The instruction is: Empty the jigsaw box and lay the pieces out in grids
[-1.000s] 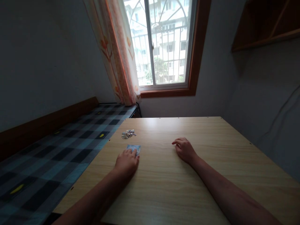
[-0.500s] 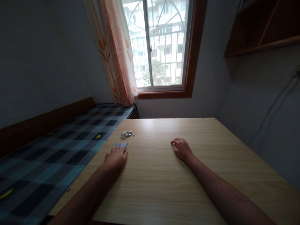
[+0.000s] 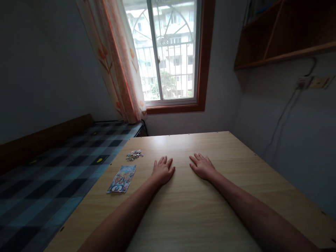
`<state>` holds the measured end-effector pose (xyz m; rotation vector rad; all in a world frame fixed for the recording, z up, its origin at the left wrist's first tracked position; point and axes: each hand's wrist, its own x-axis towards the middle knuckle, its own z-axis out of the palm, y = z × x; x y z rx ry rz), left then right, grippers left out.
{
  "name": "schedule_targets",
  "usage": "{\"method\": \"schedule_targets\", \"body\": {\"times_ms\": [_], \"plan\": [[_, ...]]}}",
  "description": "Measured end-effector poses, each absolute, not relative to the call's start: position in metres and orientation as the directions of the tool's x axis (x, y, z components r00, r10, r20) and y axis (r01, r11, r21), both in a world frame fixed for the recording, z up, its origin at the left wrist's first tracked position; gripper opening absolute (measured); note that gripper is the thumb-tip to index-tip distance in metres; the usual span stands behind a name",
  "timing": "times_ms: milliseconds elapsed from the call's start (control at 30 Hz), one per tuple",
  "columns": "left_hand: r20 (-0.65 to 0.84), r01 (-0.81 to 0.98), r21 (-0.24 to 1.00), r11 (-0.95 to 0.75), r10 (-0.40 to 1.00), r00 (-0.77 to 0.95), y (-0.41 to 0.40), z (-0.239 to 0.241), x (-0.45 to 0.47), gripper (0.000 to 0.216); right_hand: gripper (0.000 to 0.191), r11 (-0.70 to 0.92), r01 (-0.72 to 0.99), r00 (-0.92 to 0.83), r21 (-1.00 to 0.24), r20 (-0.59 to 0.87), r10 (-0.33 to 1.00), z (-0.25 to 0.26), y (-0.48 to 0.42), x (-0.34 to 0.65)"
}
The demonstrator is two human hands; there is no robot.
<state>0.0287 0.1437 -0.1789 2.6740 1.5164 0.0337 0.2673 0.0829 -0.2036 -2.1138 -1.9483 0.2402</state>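
Observation:
My left hand [image 3: 162, 170] lies palm down on the wooden table [image 3: 183, 210], fingers spread, with nothing in it. To its right, a short gap away, my right hand [image 3: 201, 166] rests flat on the same surface, also spread and holding nothing. A blue printed picture sheet [image 3: 121, 179] with several colours on it lies left of my left hand, apart from it. Beyond the sheet, near the table's left edge, is a small heap of jigsaw puzzle pieces [image 3: 134, 155].
A bed with a checked cover [image 3: 65, 175] runs along the table's left side. Past the far edge are a curtain [image 3: 120, 70] and a window [image 3: 173, 63]. Wooden wall shelves [image 3: 283, 42] hang at the upper right, above a socket [image 3: 319, 82] and cable.
My left hand has moved right, off the printed sheet, which now shows fully. My right hand's fingers have spread out flat. The view has turned slightly to the right.

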Motion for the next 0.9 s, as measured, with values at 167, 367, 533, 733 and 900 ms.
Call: {"method": "schedule_targets", "body": {"times_ms": [167, 367, 533, 733, 900], "plan": [[-0.001, 0.873, 0.06, -0.484, 0.875, 0.485, 0.168, -0.178, 0.027, 0.065, 0.064, -0.183, 0.947, 0.188, -0.263, -0.006, 0.982, -0.203, 0.088, 0.295], [0.044, 0.863, 0.039, -0.504, 0.863, 0.502, 0.169, -0.177, 0.026, 0.06, 0.065, -0.197, 0.944, 0.201, -0.265, -0.011, 0.98, -0.205, 0.093, 0.297], [0.066, 0.837, 0.031, -0.546, 0.837, 0.544, 0.166, -0.177, 0.02, 0.056, 0.059, -0.13, 0.943, 0.151, -0.306, 0.048, 0.987, -0.204, 0.087, 0.301], [0.084, 0.833, 0.042, -0.551, 0.833, 0.547, 0.167, -0.177, 0.019, 0.053, 0.057, -0.055, 0.915, 0.14, -0.4, 0.187, 0.972, -0.199, 0.083, 0.302], [0.095, 0.832, 0.029, -0.554, 0.83, 0.549, 0.169, -0.179, 0.019, 0.054, 0.034, 0.005, 0.875, 0.157, -0.485, 0.292, 0.943, -0.197, 0.084, 0.303]]}}
